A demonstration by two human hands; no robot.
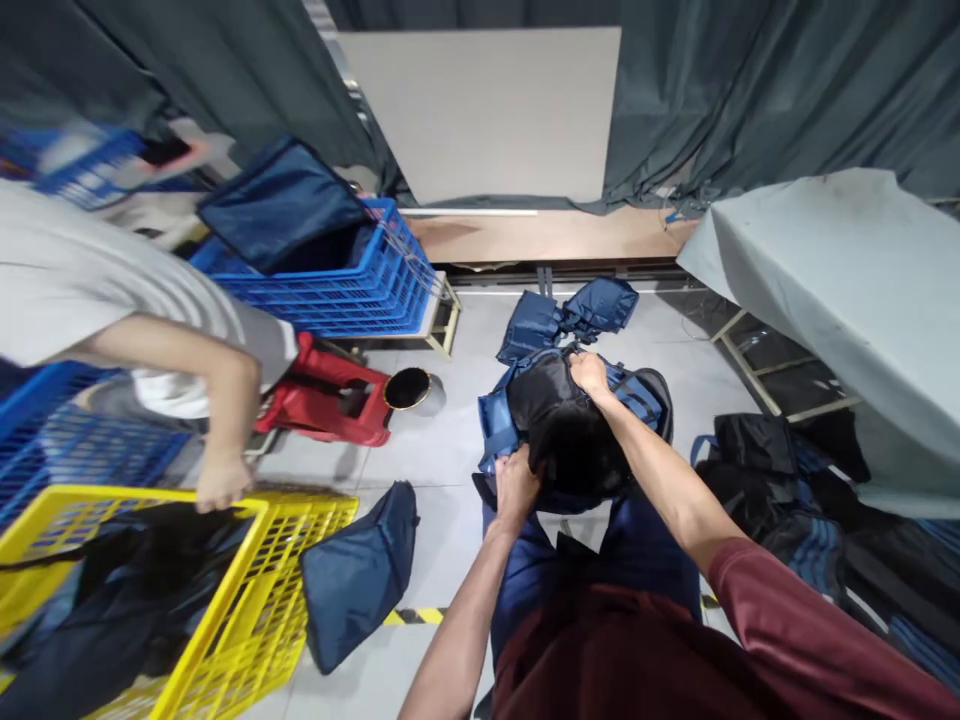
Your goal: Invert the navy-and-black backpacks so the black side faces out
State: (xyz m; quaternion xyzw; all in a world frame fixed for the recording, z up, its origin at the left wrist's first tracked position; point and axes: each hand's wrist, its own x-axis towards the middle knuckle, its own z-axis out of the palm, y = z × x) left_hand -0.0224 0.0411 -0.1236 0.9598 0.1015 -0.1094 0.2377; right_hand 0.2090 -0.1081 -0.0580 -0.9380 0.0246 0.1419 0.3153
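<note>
A blue and black fabric bag (551, 400) is in front of my legs, its black inside showing and its mouth towards me. My left hand (517, 485) is closed on the bag's near left edge, fingers wrapped round the fabric. Farther off, my right hand (589, 373) grips the black cloth at the bag's far side, its fingers partly hidden. Just beyond the bag, blue padded pieces (600, 305) with straps lie on the floor.
A co-worker's hand (223, 482) rests on a yellow crate (259, 560) of dark bags at left. Nearby are a blue fabric piece (360, 575), a red stool (337, 400), a bin (427, 395) and blue crates (330, 300). Dark bags (757, 450) lie right, beside a covered table (832, 270).
</note>
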